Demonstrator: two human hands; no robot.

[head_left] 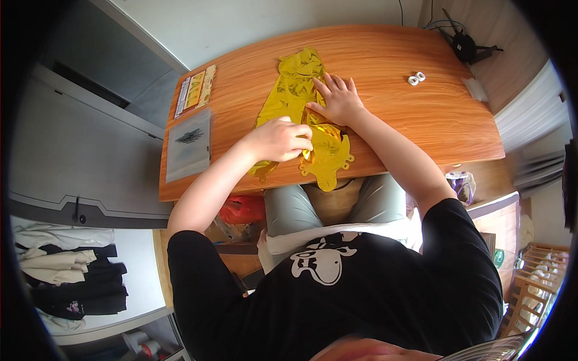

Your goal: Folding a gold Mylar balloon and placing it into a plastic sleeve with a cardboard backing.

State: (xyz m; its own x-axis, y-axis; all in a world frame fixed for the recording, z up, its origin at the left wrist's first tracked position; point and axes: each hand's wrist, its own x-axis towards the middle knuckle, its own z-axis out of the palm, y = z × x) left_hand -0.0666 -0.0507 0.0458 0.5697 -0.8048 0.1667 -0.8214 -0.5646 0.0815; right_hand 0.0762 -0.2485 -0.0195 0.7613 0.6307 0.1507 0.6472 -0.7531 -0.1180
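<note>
1. With fingers of left hand [276, 138] curled, gold foil [292, 90] is being pinched.
2. Foil's right edge is being covered by right hand [343, 107], fingers spread.
3. Foil is being supported by desk [415, 117], mid-front.

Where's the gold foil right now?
In the head view, the gold foil lies on the table, mostly left of centre, the left hand pinching its near part, the right hand on its right side.

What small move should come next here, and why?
Probably the left hand should gently ease the gold foil balloon flatter where they touch: it is crumpled there, and the right hand, spread at the balloon's right edge, could steady it.
</note>
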